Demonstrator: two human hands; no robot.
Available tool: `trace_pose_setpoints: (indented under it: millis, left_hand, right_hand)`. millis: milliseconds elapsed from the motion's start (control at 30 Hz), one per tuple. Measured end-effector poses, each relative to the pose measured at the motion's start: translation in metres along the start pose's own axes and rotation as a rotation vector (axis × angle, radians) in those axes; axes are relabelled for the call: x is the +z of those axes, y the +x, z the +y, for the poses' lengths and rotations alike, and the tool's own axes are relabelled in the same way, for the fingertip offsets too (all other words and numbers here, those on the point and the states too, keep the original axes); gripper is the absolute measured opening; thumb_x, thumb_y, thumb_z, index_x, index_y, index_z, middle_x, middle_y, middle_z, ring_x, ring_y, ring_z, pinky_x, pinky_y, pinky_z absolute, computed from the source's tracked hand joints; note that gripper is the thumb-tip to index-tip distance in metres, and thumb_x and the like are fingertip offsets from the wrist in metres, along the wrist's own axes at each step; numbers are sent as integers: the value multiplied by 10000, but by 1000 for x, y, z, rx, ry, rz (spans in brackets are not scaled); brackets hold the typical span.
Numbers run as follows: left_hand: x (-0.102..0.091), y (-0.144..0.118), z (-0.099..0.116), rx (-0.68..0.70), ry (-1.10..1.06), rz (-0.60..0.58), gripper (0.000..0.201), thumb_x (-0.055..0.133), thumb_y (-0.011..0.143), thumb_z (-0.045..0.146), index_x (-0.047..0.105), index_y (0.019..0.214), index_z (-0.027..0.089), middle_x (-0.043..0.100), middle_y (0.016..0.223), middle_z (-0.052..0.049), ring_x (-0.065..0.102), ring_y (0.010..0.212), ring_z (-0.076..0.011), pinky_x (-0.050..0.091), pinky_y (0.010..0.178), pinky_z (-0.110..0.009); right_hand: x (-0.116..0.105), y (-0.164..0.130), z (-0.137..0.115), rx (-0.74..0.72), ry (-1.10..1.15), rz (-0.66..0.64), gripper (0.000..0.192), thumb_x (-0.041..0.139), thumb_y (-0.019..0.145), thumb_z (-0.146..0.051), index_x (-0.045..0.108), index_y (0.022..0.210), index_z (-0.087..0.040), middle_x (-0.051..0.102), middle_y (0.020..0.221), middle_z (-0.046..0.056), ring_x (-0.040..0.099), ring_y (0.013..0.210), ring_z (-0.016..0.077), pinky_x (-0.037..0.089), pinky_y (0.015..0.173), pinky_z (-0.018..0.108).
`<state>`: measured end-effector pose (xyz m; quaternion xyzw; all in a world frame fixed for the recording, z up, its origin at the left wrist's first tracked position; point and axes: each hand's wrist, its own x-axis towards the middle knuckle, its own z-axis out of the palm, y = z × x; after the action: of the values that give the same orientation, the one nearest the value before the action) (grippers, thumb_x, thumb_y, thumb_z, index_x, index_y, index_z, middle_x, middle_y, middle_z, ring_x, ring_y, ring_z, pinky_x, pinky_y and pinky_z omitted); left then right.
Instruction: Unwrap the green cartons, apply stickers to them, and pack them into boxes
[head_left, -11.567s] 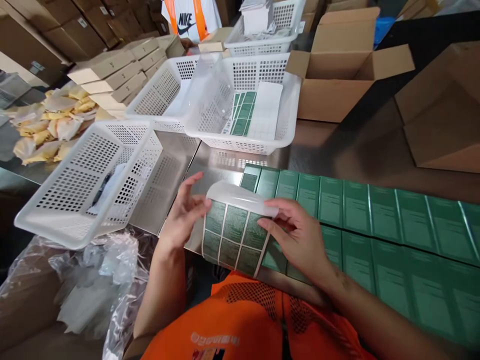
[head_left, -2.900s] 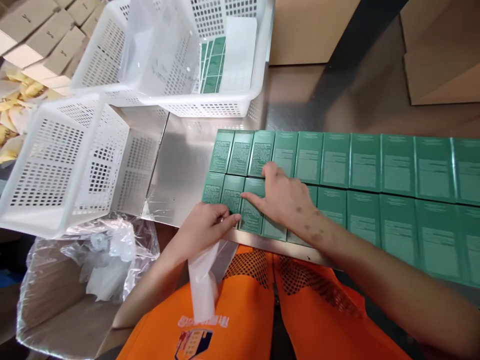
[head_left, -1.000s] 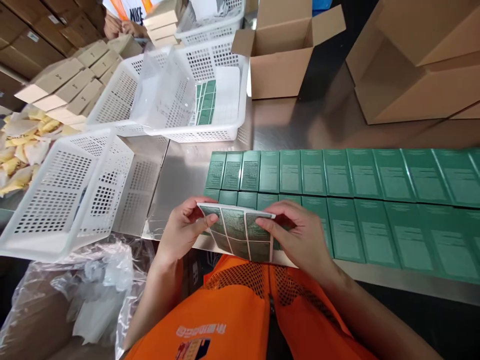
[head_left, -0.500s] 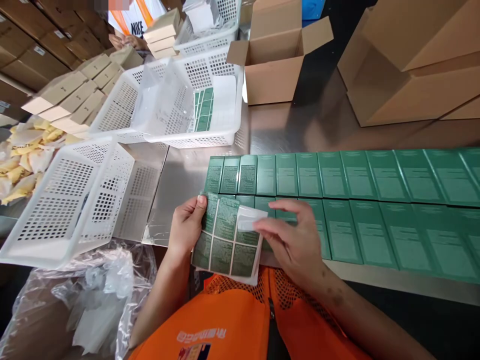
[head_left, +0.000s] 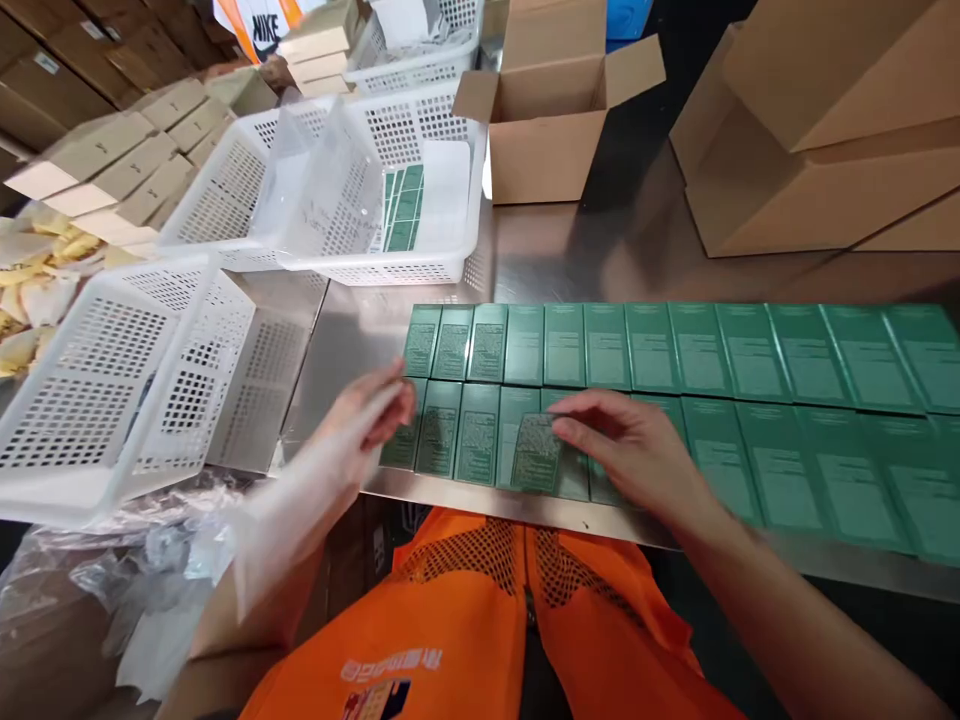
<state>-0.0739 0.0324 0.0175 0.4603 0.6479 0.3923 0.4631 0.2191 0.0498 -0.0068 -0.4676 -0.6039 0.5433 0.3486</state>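
My left hand (head_left: 356,430), smeared by motion, grips the sheet of labels (head_left: 296,510), whose pale side faces me over my forearm. In my right hand (head_left: 641,440), thumb and forefinger pinch one green label (head_left: 535,455) by its right edge. That label hangs over the front row of green boxes (head_left: 795,465); whether it touches a box I cannot tell. Behind lies a second row of green boxes (head_left: 562,345). Several boxes at the left of both rows bear a dark printed label like the one I hold.
White perforated baskets (head_left: 390,270) stand at the back left, one with green label sheets (head_left: 405,207) inside. Another white basket (head_left: 82,400) is nearer, above a plastic-lined bin (head_left: 165,600). Open cartons (head_left: 547,160) stand behind the boxes. A person in an orange vest (head_left: 244,30) is beyond.
One label has come off the sheet and is now between my right fingers, over the front row. My left hand has swung the sheet left and turned it pale side up.
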Motion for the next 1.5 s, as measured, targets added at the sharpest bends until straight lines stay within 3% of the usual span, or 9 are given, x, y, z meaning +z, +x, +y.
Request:
trace_pose_setpoints:
  millis: [133, 200, 333, 600, 1100, 1167, 1267, 1367, 1500]
  left_hand:
    - [45, -21, 3, -126, 278, -528, 318, 617, 877, 479, 741, 748, 217, 689, 664, -21, 596, 578, -165, 394, 529, -261]
    - [59, -30, 1, -127, 389, -631, 328, 553, 910, 477, 738, 826, 219, 679, 689, -7, 599, 637, -174, 386, 570, -260]
    - [72, -39, -6, -132, 484, -576, 310, 507, 914, 441, 639, 748, 215, 569, 592, 25, 521, 579, -162, 328, 550, -260]
    - [83, -43, -10, -144, 689, -520, 315, 471, 903, 391, 517, 639, 225, 521, 569, 16, 498, 578, -177, 292, 584, -288]
    - [90, -33, -5, -138, 886, -578, 275, 473, 857, 342, 612, 659, 212, 593, 586, -32, 544, 603, -200, 274, 584, -311]
    - [91, -31, -4, -130, 915, -592, 275, 482, 847, 334, 593, 628, 211, 564, 564, -28, 513, 579, -193, 263, 580, -314]
    - [89, -29, -3, -109, 899, -636, 315, 498, 846, 334, 510, 557, 210, 500, 525, -5, 454, 541, -168, 252, 571, -310]
    - [76, -28, 4, -90, 766, -483, 410, 478, 896, 424, 440, 549, 209, 441, 503, 26, 426, 522, -143, 270, 555, -287]
    - [45, -24, 22, -10, 616, 81, 466, 445, 927, 538, 430, 597, 209, 397, 536, 46, 420, 540, -123, 316, 548, -247]
  right_hand:
    - [4, 15, 13, 153, 114, -102, 304, 749, 758, -501, 742, 855, -213, 678, 739, 17, 582, 652, 162, 474, 606, 300]
    - [7, 15, 16, 163, 112, -101, 309, 741, 755, -495, 740, 859, -204, 672, 728, 12, 566, 644, 157, 457, 607, 295]
    - [13, 9, 19, 139, -52, -62, 239, 698, 813, -435, 753, 887, -214, 687, 739, 11, 561, 635, 162, 433, 606, 297]
    - [29, 2, 28, -130, -435, 79, 120, 675, 900, -270, 762, 833, -222, 675, 801, 22, 624, 715, 173, 496, 686, 299]
    - [37, -2, 45, -347, -546, 197, 127, 667, 927, -236, 752, 836, -211, 654, 780, 32, 645, 774, 189, 521, 711, 301]
    - [36, -1, 47, -350, -572, 217, 106, 675, 918, -257, 764, 940, -203, 623, 854, 59, 632, 774, 199, 527, 684, 318]
    - [35, 3, 47, -237, -547, 229, 434, 688, 893, -304, 637, 1318, -235, 542, 1059, 93, 580, 656, 154, 538, 606, 334]
    - [39, 3, 41, -129, -366, 248, 505, 647, 914, -329, 536, 1402, -267, 527, 1055, 67, 541, 603, 118, 543, 584, 317]
    - [28, -12, 22, -158, -192, 301, 329, 580, 970, -413, 585, 1265, -265, 599, 964, 46, 625, 805, 181, 558, 680, 329]
